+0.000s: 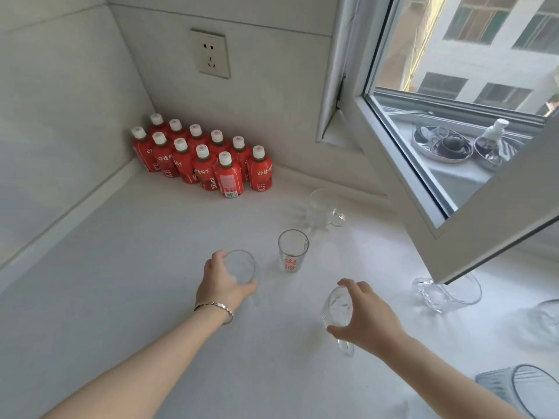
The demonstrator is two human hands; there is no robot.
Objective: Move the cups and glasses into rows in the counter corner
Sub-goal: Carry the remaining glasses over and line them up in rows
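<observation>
Glasses all empty | L hand [222, 284] grips tumbler [242, 266] | R hand [367, 323] grips mug [337, 309]

Counter [121, 297] white, plain. Bottles [202, 158] red w/ white caps, white lettering on labels. Clear glass [292, 251] w/ red print near base. Other glasses [325, 208] clear, no colour. Ribbed tumbler [514, 388] grey-blue, vertical lines. Wall socket [210, 54] cream. Bracelet [216, 308] silver. Window frame [402, 176] white.
</observation>
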